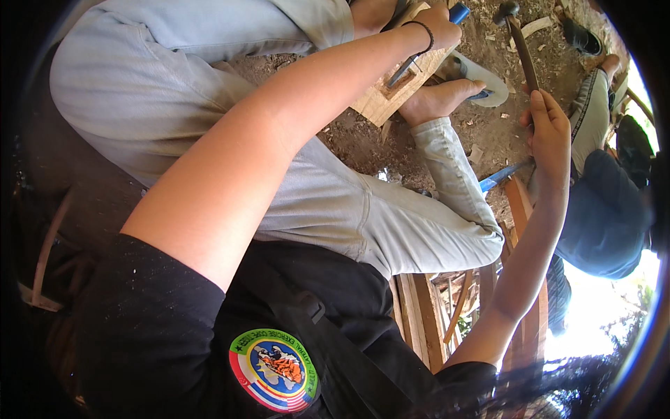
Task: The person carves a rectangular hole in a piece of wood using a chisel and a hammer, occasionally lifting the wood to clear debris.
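Note:
My left hand (438,24), with a black band at the wrist, grips a chisel by its blue handle (458,12). The chisel's metal blade (403,70) slants down onto a pale wooden block (380,101) lying on the dirt. My right hand (548,133) is closed round the wooden shaft of a hammer (523,59). Its dark head (506,10) is raised at the top edge, to the right of the chisel and apart from it.
My bare foot (440,98) rests beside the block, by a pale sandal (488,84). A second blue-handled tool (499,178) lies on the ground. Wooden planks (419,314) sit below my knee. Another person in dark blue (607,209) crouches at the right.

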